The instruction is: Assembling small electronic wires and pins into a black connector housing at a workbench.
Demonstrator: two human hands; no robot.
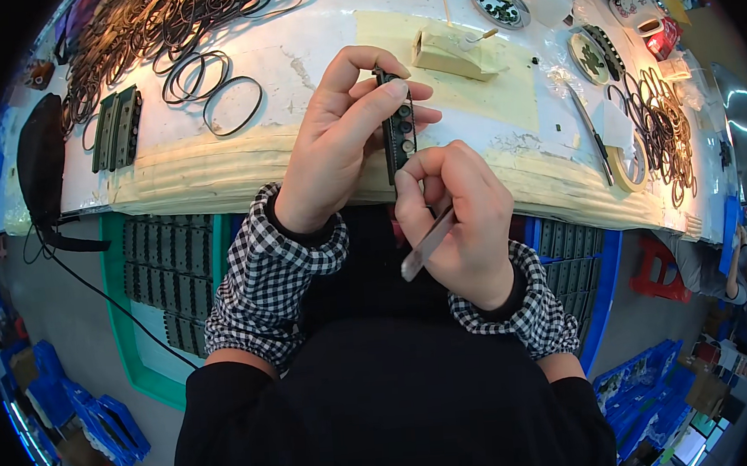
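My left hand (333,145) is closed around a narrow dark green strip-like part (391,149), held upright above the table's near edge. A row of small round dark wheels runs along its right side, with a thin black band beside them. My right hand (463,218) pinches at the lower end of this part. A flat metal tool (427,245) is also gripped in that hand, its blunt end sticking out toward me; its other end is hidden by the fingers. What the right fingertips pinch is too small to make out.
Black rubber loops (233,104) lie in a heap at far left, near similar green parts (115,130). A yellowish block (454,52) stands behind my hands. Rightward lie a knife (590,131), a tape roll (630,169) and brown bands (662,122). A green crate (125,337) sits below.
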